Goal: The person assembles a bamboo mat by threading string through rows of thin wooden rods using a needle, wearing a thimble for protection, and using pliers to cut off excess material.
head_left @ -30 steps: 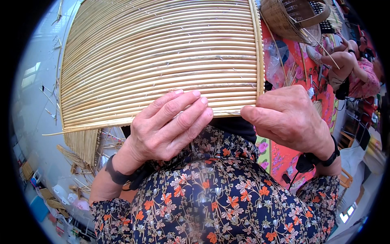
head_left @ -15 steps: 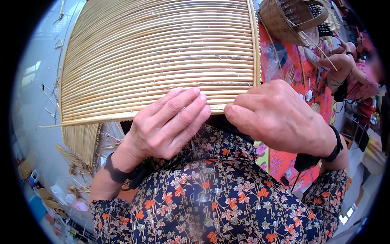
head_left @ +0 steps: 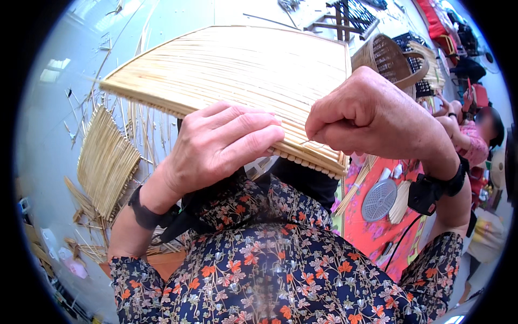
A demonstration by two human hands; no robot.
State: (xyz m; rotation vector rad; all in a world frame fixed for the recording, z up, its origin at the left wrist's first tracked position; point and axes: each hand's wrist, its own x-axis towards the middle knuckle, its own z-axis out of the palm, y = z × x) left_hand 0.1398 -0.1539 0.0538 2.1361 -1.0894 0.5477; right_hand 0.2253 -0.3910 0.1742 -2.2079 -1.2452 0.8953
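The left hand (head_left: 221, 137) lies with its fingers over the near edge of the panel (head_left: 216, 65), and we take it as clamped there, though the thumb is mostly hidden. We see the panel held out, tilted, before the flowered shirt (head_left: 243, 264), made of slim, smooth, pale stalks set side by side, with blunt round ends lining its near edge. To us it looks light, stiff along the stalks and likelier to flex across them; a single stalk might crack, so we would grip the edge. Further right, a fine strand (head_left: 313, 142) shows at the right hand (head_left: 372, 121), which is curled closed, seemingly pinching it. Beyond, we find a grey, flat, perforated disc (head_left: 379, 200) and a woven basket (head_left: 386, 60) with a hooped handle.
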